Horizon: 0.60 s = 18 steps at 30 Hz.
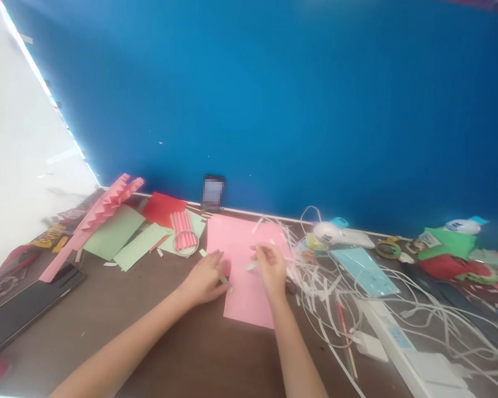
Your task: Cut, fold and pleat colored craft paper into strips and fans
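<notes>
A pink sheet of paper (243,301) lies flat on the dark table between my hands. My left hand (205,279) rests at its left edge, fingers spread and slightly bent, with a small pale strip by the thumb. Over the middle of the sheet, my right hand (270,268) has thumb and fingers pinched together. Just below those fingertips is a pale greenish paper strip (251,266); blur hides whether they grip it.
Left are pleated pink paper (103,204), green sheets (114,232), a red sheet (161,208) and a black phone (29,309). Right are tangled white cables and shredded strips (321,287), a blue packet (365,271), a power strip (392,342) and a pencil (347,342). A blue wall (249,110) rises behind.
</notes>
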Each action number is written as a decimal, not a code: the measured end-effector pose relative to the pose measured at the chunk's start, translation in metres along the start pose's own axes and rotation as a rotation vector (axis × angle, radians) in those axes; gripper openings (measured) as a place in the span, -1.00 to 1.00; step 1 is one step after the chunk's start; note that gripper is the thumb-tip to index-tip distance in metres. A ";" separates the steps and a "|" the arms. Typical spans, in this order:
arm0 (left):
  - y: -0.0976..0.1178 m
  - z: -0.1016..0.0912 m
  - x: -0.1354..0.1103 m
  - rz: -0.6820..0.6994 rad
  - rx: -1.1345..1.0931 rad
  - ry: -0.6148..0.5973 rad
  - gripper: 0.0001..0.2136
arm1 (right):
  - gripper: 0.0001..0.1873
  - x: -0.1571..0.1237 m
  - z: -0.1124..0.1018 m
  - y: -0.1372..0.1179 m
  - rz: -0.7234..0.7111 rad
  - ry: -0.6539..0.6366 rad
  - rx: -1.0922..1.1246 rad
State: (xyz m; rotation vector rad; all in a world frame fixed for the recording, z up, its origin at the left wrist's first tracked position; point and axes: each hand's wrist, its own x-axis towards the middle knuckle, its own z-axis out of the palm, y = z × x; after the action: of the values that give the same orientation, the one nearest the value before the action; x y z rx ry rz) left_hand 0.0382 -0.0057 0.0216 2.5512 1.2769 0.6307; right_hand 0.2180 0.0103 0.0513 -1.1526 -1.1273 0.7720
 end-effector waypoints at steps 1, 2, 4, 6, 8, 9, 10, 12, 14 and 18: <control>0.001 0.003 0.002 0.048 0.008 -0.024 -0.55 | -0.84 0.005 0.000 -0.004 0.008 -0.014 0.025; 0.001 0.007 0.005 0.087 0.012 -0.045 -0.54 | -0.84 0.010 0.001 -0.007 0.018 -0.021 0.064; 0.001 0.013 0.008 0.145 0.025 -0.073 -0.60 | -0.83 0.016 0.004 -0.010 0.052 -0.009 0.176; 0.002 0.019 0.009 0.173 0.052 -0.072 -0.67 | -0.82 0.019 0.007 -0.010 0.088 0.029 0.294; 0.003 0.021 0.008 0.138 0.095 -0.048 -0.74 | -0.82 0.020 0.008 -0.008 0.106 0.066 0.382; 0.003 0.020 0.007 0.092 0.122 -0.030 -0.77 | -0.83 0.020 0.008 -0.007 0.111 0.075 0.415; 0.004 0.018 0.006 0.035 0.153 -0.007 -0.78 | -0.84 0.020 0.008 -0.006 0.118 0.076 0.442; 0.005 0.012 0.006 -0.043 0.216 0.047 -0.71 | -0.86 0.018 0.008 -0.006 0.145 0.067 0.484; 0.005 0.008 0.008 -0.008 0.264 0.093 -0.59 | -0.86 0.016 0.010 -0.005 0.178 0.053 0.515; 0.000 0.018 0.013 0.154 0.298 0.128 -0.50 | -0.87 0.007 0.013 -0.004 0.189 0.040 0.533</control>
State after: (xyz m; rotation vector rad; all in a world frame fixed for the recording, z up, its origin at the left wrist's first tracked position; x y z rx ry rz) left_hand 0.0537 0.0044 0.0097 2.9175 1.3100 0.6903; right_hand 0.2075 0.0193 0.0569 -0.8209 -0.7188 1.1102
